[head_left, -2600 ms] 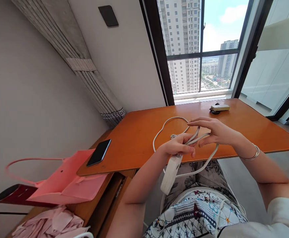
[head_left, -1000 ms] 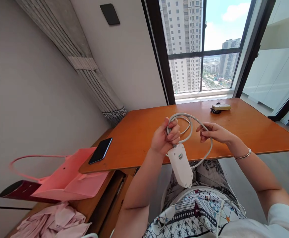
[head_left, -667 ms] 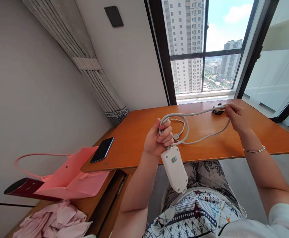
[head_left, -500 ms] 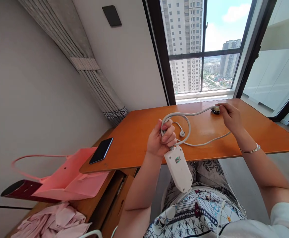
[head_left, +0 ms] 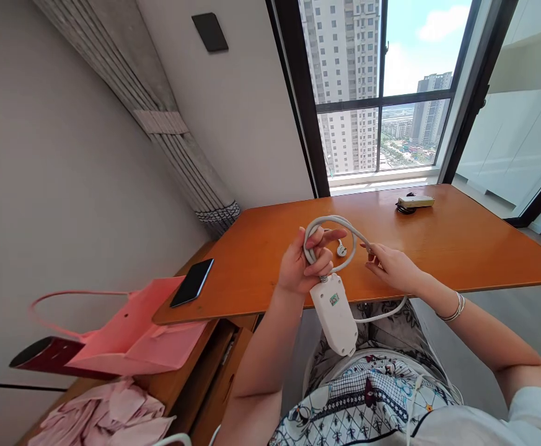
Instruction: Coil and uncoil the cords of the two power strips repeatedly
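My left hand [head_left: 303, 267] is closed around the grey cable [head_left: 344, 224] just above a white power strip [head_left: 335, 314], which hangs below the hand over my lap. The cable loops up over my left fingers. Its plug [head_left: 341, 250] dangles inside the loop. My right hand [head_left: 391, 267] pinches the cable to the right of the loop, and the rest of the cord sags below it toward my lap. Both hands are above the near edge of the orange wooden table [head_left: 460, 248].
A black phone [head_left: 192, 282] lies at the table's left corner. A small beige device [head_left: 414, 202] with a dark cord sits at the far side near the window. A pink bag [head_left: 126, 334] and pink cloth [head_left: 103, 418] lie on the lower shelf at left.
My right hand had stretched the cable out to the far right of the table; it has come back close to my left hand, bringing the cord round into another loop.
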Tool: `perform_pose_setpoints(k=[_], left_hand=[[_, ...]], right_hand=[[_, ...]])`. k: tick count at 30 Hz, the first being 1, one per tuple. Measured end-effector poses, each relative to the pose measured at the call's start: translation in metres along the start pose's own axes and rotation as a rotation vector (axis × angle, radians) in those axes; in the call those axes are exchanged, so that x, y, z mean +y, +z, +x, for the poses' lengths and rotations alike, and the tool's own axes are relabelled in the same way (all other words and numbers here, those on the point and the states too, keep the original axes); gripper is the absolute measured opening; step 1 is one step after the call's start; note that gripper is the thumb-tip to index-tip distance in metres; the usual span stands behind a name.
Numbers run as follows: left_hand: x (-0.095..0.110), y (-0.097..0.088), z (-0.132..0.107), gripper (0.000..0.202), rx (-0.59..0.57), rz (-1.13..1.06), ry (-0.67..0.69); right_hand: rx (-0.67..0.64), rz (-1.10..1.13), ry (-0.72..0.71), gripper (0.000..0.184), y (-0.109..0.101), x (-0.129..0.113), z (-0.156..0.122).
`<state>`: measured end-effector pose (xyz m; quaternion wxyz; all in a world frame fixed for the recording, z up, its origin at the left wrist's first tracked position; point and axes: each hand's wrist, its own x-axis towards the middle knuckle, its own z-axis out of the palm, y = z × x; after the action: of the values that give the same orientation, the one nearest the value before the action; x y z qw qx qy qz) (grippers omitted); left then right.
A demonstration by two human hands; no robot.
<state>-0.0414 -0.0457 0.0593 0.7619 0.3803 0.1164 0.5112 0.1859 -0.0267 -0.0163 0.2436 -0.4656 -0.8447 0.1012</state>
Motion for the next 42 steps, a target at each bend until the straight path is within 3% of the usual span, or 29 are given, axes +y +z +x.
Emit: perform_pose_setpoints(k=[4, 8, 13, 15, 17, 19, 21, 24, 29, 34, 38, 42], left_hand=[[-0.007, 0.003, 0.0, 0.05, 0.018, 0.0, -0.04], [-0.013, 0.006, 0.004, 0.048, 0.037, -0.003, -0.035], [-0.019, 0.002, -0.002, 0.051, -0.044, 0.047, -0.098], [-0.022, 0.001, -0.005, 0.052, -0.111, 0.058, -0.123], [-0.023, 0.001, -0.007, 0.051, -0.15, 0.046, -0.114], [-0.022, 0.002, -0.007, 0.051, -0.139, 0.033, -0.066], [-0.02, 0.003, -0.006, 0.051, -0.103, 0.031, -0.014], [-0.016, 0.003, -0.005, 0.051, -0.087, 0.053, -0.007], [-0.016, 0.003, -0.006, 0.051, -0.054, 0.061, -0.004], [-0.014, 0.011, -0.005, 0.053, 0.067, 0.017, 0.125], [-0.01, 0.017, -0.004, 0.056, 0.136, 0.084, 0.234], [-0.009, 0.014, -0.002, 0.055, 0.198, 0.172, 0.331]], right_hand=[[0.3, 0.294, -0.099, 0.044, -0.001, -0.007, -0.003], [0.623, 0.45, -0.087, 0.022, 0.002, -0.012, -0.006], [0.807, 0.602, -0.079, 0.03, -0.008, -0.012, 0.001], [0.756, 0.711, -0.017, 0.036, -0.009, -0.012, 0.01], [0.604, 0.809, 0.034, 0.044, -0.004, -0.013, 0.018], [0.432, 0.865, 0.053, 0.049, 0.007, -0.013, 0.021], [0.339, 0.886, 0.058, 0.051, 0.018, -0.014, 0.02], [0.358, 0.901, 0.077, 0.049, 0.027, -0.015, 0.012], [0.444, 0.91, 0.077, 0.043, 0.02, -0.014, 0.005], [0.32, 0.914, 0.077, 0.041, 0.029, -0.012, -0.001], [0.167, 0.644, 0.045, 0.038, 0.045, -0.008, -0.015], [0.051, 0.226, 0.007, 0.053, 0.046, -0.009, -0.031]])
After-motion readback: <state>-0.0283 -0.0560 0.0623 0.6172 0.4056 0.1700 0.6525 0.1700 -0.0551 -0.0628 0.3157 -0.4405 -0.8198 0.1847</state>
